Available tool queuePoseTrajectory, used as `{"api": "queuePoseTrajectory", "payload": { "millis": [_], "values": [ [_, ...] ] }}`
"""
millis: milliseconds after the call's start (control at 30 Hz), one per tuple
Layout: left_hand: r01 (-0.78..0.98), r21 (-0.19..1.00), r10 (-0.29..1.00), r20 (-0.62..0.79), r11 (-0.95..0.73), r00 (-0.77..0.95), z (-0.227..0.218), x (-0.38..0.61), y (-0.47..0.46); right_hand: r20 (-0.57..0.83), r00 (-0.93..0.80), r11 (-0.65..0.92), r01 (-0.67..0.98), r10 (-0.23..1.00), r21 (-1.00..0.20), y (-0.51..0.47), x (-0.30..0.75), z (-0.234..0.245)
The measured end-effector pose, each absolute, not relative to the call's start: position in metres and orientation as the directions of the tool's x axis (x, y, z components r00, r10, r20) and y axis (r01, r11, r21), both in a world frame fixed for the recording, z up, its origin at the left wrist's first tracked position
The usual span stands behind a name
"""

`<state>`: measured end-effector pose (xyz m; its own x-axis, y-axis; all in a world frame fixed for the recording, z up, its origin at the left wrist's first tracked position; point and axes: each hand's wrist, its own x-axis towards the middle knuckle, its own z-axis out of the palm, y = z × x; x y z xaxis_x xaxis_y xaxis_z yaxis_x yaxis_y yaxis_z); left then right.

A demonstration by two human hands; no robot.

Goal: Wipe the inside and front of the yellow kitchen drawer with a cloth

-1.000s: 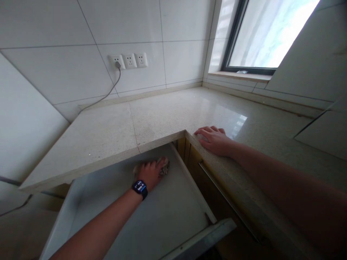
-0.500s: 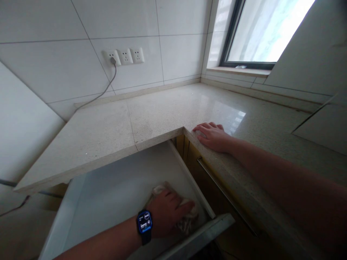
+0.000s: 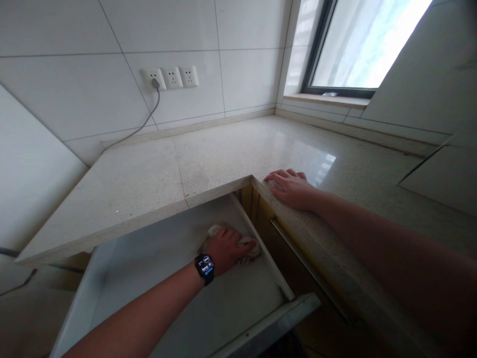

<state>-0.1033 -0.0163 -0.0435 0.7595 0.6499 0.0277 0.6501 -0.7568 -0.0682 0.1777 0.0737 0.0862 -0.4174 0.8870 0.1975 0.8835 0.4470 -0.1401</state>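
My left hand [image 3: 223,251], with a black smartwatch [image 3: 204,266] on its wrist, is pressed down on a crumpled, pale, patterned cloth [image 3: 250,247]. The cloth lies on the bottom of a pulled-out drawer [image 3: 156,283], close to its right side wall. Part of the cloth is covered by my fingers. My right hand [image 3: 292,189] rests on the countertop [image 3: 223,154] beside its inner corner, fingers spread over the surface. Between thumb and forefinger shows a pale patch; I cannot tell whether it is an object or the counter.
The drawer's front panel [image 3: 272,323] sticks out toward me. Right of it, a yellowish cabinet front carries a long metal handle [image 3: 313,271]. A grey cord [image 3: 143,127] runs from the wall socket [image 3: 153,79] to the counter's left. A window [image 3: 354,44] stands at back right.
My left hand has slid the cloth across the drawer bottom, away from the front panel toward the back. My right hand stays in place on the counter.
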Motion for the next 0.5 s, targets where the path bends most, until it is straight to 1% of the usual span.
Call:
{"api": "queuePoseTrajectory", "payload": {
  "millis": [67, 200, 300, 400, 500],
  "values": [
    [0.712, -0.077, 0.712, 0.023, -0.698, 0.701, -0.043, -0.109, 0.000, 0.200, -0.415, 0.445, 0.885, 0.887, -0.137, 0.074, 0.177, 0.086],
    [0.854, -0.084, 0.854, 0.054, -0.513, 0.518, -0.046, -0.117, 0.037, 0.199, -0.408, 0.436, 0.891, 0.891, -0.125, 0.075, 0.177, 0.085],
    [0.925, -0.053, 0.922, 0.074, -0.376, 0.379, -0.050, -0.119, 0.067, 0.197, -0.407, 0.435, 0.891, 0.892, -0.129, 0.075, 0.177, 0.086],
    [0.968, -0.014, 0.963, 0.099, -0.250, 0.250, -0.053, -0.118, 0.094, 0.194, -0.408, 0.436, 0.890, 0.892, -0.130, 0.074, 0.177, 0.087],
    [0.979, 0.007, 0.970, 0.139, -0.204, 0.201, -0.052, -0.116, 0.115, 0.196, -0.413, 0.440, 0.889, 0.889, -0.124, 0.073, 0.176, 0.088]
  ]
}}
